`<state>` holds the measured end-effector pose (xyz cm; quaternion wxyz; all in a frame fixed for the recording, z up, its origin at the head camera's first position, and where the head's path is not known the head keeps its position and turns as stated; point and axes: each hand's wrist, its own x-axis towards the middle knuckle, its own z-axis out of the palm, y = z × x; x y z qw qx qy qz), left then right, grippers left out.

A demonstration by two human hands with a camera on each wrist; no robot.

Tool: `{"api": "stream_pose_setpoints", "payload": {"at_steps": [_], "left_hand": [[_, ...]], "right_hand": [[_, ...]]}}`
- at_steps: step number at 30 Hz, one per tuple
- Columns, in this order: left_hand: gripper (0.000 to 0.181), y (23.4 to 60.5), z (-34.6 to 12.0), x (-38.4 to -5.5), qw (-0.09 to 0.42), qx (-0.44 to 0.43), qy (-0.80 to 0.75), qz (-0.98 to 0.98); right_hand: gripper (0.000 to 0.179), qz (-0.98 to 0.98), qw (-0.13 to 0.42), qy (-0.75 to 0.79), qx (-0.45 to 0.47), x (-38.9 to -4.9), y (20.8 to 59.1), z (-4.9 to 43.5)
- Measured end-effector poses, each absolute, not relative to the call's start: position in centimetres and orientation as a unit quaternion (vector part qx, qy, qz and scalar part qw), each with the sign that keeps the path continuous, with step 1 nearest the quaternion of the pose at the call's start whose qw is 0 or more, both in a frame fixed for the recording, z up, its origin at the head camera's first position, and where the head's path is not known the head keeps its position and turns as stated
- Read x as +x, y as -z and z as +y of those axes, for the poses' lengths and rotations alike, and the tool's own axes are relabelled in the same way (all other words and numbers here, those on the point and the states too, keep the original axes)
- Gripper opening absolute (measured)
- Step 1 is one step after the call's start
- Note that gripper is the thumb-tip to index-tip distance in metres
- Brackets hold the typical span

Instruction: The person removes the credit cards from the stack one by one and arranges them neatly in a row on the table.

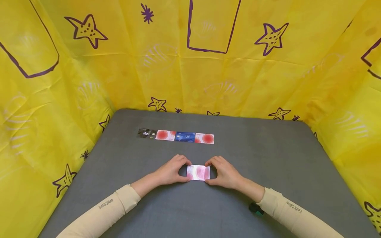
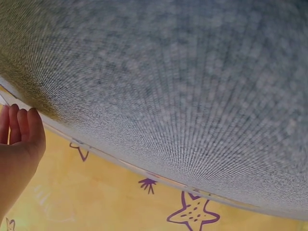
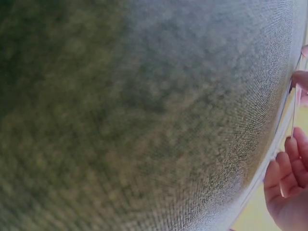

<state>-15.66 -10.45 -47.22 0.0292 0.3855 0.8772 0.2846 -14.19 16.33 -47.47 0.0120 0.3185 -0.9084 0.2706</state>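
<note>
In the head view a pink and white card [image 1: 198, 172] with round red patterns catches a bright glare. My left hand [image 1: 172, 170] pinches its left end between thumb and fingers. At the opposite end, my right hand [image 1: 225, 172] grips the card the same way. The left wrist view has the left hand [image 2: 21, 149] at its left edge, fingers bent. From the right wrist, the right hand [image 3: 288, 192] appears at the right border, with the card [image 3: 294, 113] seen as a thin edge above its fingertips.
Beyond the hands, a row lies on the grey tabletop [image 1: 119, 158]: a black card [image 1: 146, 133], a red-circle card [image 1: 165, 135], a blue card [image 1: 185, 137] and another red-circle card [image 1: 204, 138]. Yellow printed cloth [image 1: 178, 76] encloses the table's back and sides.
</note>
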Motion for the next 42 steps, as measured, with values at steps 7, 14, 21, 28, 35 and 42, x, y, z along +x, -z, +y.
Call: {"api": "stream_pose_setpoints", "payload": {"at_steps": [7, 14, 21, 28, 35, 42], "left_hand": [[0.050, 47.2, -10.3, -15.9, 0.033, 0.371, -0.286, 0.883], [0.051, 47.0, -10.2, -16.4, -0.005, 0.383, -0.289, 0.877], [0.051, 46.7, -10.1, -16.6, -0.017, 0.386, -0.284, 0.878], [0.050, 46.7, -10.0, -16.5, -0.041, 0.396, -0.278, 0.874], [0.050, 46.5, -9.8, -16.7, -0.073, 0.410, -0.280, 0.865], [0.050, 46.1, -9.5, -16.9, -0.084, 0.413, -0.278, 0.863]], "right_hand": [[0.051, -0.909, 0.033, -0.268, 0.318, -14.3, 47.3, 16.3], [0.051, -0.905, 0.059, -0.271, 0.321, -14.6, 47.0, 16.5], [0.052, -0.903, 0.071, -0.272, 0.326, -14.8, 46.9, 16.7], [0.052, -0.900, 0.097, -0.253, 0.342, -14.9, 46.9, 17.0], [0.053, -0.898, 0.113, -0.240, 0.352, -15.0, 46.5, 17.2], [0.055, -0.892, 0.122, -0.249, 0.358, -14.9, 46.3, 17.6]]}}
